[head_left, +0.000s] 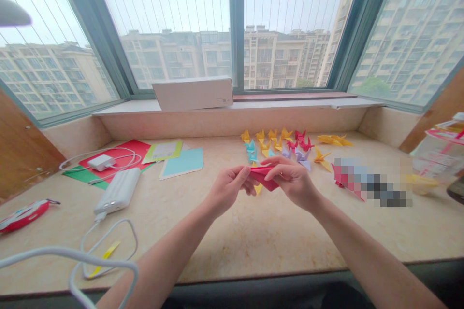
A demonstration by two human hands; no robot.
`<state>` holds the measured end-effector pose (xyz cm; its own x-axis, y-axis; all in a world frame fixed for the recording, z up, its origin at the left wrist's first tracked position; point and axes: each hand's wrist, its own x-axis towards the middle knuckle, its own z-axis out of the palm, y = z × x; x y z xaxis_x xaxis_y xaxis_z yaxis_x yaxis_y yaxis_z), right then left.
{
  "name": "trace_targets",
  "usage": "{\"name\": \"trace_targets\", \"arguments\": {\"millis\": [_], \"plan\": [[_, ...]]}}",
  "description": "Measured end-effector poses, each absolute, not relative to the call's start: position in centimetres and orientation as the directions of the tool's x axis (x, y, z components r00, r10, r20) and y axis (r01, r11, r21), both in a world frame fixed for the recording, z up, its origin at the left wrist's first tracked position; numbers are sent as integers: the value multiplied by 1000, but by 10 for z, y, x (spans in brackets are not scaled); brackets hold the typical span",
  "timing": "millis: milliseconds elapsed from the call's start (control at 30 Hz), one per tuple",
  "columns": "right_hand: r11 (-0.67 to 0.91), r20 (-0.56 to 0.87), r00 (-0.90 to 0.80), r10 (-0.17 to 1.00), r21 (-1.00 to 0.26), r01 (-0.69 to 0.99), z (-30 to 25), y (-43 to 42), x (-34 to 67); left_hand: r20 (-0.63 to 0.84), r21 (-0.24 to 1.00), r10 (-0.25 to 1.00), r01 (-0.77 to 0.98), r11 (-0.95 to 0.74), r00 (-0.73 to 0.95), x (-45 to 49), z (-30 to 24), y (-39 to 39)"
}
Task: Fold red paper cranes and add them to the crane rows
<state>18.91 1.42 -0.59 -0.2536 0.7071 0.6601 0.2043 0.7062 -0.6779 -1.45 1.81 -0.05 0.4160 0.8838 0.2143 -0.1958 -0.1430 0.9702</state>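
Observation:
Between my two hands is a piece of folded red paper (267, 177), held up above the stone counter. My left hand (234, 183) pinches its left end between thumb and fingers. At the other end, my right hand (292, 178) grips the paper, thumb and fingers closed on it. Just beyond the hands stand several folded paper cranes: yellow ones (272, 135), red ones (300, 142), light blue ones (251, 149) and purple ones (301, 157). My hands partly hide the nearest of them.
On the left lie coloured paper sheets (183, 163), a white charger (101, 162), a power bank (118, 193) with cables and a red-and-white object (25, 216). A white box (194, 94) rests on the sill. At right are a blurred-out item (377, 183) and a clear plastic container (437, 157).

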Motion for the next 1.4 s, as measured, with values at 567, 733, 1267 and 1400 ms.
{"name": "trace_targets", "arguments": {"millis": [567, 733, 1267, 1400], "plan": [[665, 627, -227, 745, -680, 308, 3, 10, 184, 460, 806, 814, 219, -550, 354, -16, -4, 11], [643, 591, -254, 766, -696, 320, 3, 9, 182, 465, 794, 811, 240, -559, 355, -16, -7, 13], [598, 546, -243, 802, -730, 332, 3, 10, 183, 441, 820, 835, 233, -524, 328, -15, -8, 13], [542, 499, -213, 840, -758, 363, 5, 11, 183, 458, 804, 832, 253, -538, 313, -14, -5, 10]]}}
